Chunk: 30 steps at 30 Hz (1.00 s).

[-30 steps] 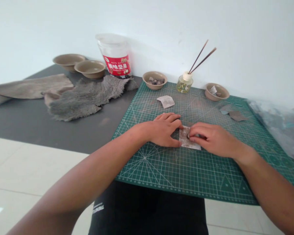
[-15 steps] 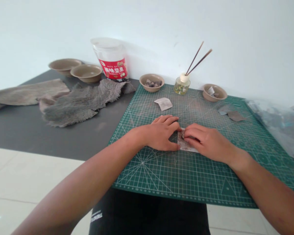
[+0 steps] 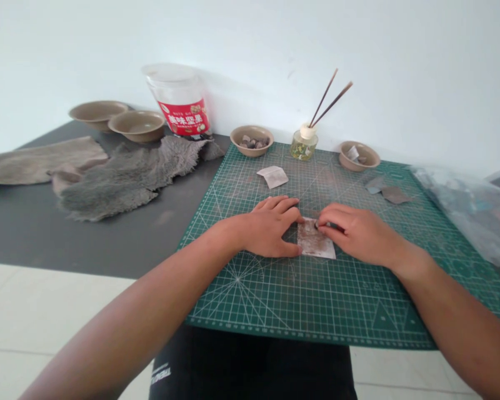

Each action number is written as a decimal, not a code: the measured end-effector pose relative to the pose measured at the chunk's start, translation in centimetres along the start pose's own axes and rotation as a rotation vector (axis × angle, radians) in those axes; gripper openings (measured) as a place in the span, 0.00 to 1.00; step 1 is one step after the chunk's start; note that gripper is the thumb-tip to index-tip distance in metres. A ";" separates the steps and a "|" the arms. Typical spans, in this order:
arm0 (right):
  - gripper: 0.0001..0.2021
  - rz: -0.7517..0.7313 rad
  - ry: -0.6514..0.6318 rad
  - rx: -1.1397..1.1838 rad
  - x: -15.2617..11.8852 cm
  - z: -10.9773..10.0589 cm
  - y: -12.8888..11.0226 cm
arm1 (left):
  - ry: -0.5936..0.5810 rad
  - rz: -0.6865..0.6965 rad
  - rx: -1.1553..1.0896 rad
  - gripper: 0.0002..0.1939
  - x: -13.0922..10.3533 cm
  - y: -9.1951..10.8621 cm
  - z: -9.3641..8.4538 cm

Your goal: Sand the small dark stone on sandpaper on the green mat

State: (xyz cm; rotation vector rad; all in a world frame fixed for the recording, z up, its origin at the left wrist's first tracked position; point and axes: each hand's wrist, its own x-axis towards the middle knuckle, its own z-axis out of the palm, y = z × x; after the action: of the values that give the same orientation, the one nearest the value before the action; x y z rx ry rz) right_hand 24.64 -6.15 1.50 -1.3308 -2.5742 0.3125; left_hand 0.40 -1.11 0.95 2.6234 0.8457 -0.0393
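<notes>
A pale square sheet (image 3: 315,244), smeared brown and looking like sandpaper, lies flat on the green cutting mat (image 3: 275,303). Spread on its left side, my left hand (image 3: 273,228) rests with thumb and index fingertip on the sheet's left edge. My right hand (image 3: 354,230) pinches a small dark piece (image 3: 316,224) against the upper right part of the sheet. Mostly hidden by the fingertips, the piece looks like the small lumps in the brown bowl (image 3: 251,151) behind. A folded pale sheet (image 3: 274,178) lies beyond my left hand.
Two brown bowls (image 3: 137,139), a nut jar (image 3: 177,94) and grey furry hide (image 3: 120,180) are on the dark table at left. Along the wall stand a reed diffuser (image 3: 304,146) and another bowl (image 3: 358,166). Grey and brown scraps (image 3: 394,194) and a plastic bag (image 3: 462,205) are right.
My right hand has drawn slightly up and back from the sheet with the piece, uncovering more of the brown smear. My left hand stays in place; the whole view shifts slightly.
</notes>
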 end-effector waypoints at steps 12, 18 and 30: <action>0.07 -0.072 -0.109 -0.036 -0.2 -0.9 -0.2 | -0.021 -0.021 -0.014 0.35 0.0 0.2 -0.2; 0.09 -0.067 -0.020 -0.173 -0.1 -0.1 -0.9 | -0.015 -0.022 -0.009 0.36 0.1 0.1 0.0; 0.10 -0.044 0.005 -0.210 0.2 0.0 -0.7 | -0.017 -0.012 -0.014 0.35 0.0 0.1 -0.2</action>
State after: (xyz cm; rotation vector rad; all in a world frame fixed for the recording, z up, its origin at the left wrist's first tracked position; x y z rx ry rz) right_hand 24.00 -6.38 1.72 -1.3365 -2.6885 0.0321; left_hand 0.47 -1.15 1.16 2.6013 0.8531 -0.0583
